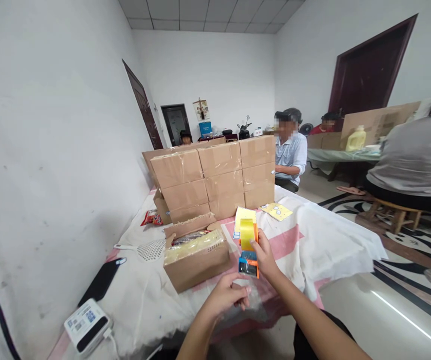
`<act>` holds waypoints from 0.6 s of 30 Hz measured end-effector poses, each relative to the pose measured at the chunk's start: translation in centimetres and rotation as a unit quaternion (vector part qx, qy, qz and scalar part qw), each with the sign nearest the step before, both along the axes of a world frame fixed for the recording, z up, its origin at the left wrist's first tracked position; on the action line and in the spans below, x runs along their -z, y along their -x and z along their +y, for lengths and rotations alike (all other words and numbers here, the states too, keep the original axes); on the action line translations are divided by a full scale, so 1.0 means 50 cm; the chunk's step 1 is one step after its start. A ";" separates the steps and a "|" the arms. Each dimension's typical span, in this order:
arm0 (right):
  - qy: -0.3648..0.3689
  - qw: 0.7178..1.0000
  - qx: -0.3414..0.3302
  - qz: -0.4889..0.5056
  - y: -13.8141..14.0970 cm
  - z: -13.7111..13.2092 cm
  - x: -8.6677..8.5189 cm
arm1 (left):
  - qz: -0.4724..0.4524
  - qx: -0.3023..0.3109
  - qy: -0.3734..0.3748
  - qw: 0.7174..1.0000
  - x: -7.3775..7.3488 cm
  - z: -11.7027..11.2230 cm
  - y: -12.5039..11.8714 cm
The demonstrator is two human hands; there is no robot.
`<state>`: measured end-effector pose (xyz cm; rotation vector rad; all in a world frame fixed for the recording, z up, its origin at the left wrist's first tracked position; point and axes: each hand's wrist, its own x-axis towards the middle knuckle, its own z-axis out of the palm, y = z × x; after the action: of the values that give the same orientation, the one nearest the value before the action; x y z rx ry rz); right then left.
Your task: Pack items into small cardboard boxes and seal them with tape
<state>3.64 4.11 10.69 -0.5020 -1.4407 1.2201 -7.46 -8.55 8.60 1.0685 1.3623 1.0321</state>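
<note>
My right hand (266, 257) grips an orange tape dispenser (248, 245) with a yellow roll, held upright just right of an open cardboard box (196, 257). The box flaps stand open and a yellowish packed filling shows inside. My left hand (228, 295) is closed in a pinch below the dispenser, on what looks like a strip of clear tape pulled from it. Both hands hover over the table edge covered by a white and pink cloth (313, 240).
A wall of taped cardboard boxes (215, 175) stands behind the open box. A black phone (102, 280), a white label printer (86, 325), a white swatter (147, 248), a snack packet (151, 217) and yellow cards (277, 211) lie on the cloth. Other people sit at the back right.
</note>
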 end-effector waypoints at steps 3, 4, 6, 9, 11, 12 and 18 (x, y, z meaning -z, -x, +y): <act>0.023 1.000 -0.019 0.005 -0.001 0.001 -0.007 | -0.002 0.006 -0.001 1.000 -0.007 -0.001 0.001; 0.026 0.999 -0.019 0.007 -0.001 0.003 -0.009 | -0.002 0.008 -0.002 1.000 -0.008 0.000 0.000; 0.026 1.000 -0.012 0.013 -0.002 0.007 -0.013 | -0.002 0.011 -0.004 1.000 -0.007 0.005 -0.003; 0.025 0.999 -0.009 0.017 -0.004 0.013 -0.017 | 0.001 0.010 -0.008 1.000 -0.004 0.013 -0.008; 0.035 0.999 -0.024 0.016 -0.006 0.014 -0.017 | 0.001 0.006 -0.014 1.000 -0.003 0.016 -0.010; 0.039 0.999 -0.032 0.014 -0.006 0.014 -0.016 | 0.001 0.005 -0.017 1.000 -0.004 0.017 -0.011; 0.057 0.997 -0.044 -0.006 -0.006 0.019 -0.003 | -0.008 0.003 -0.027 1.000 -0.007 0.016 -0.009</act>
<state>3.95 5.04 10.86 -0.5299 -1.4214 1.3767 -7.00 -7.75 8.94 1.1018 1.3237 1.0757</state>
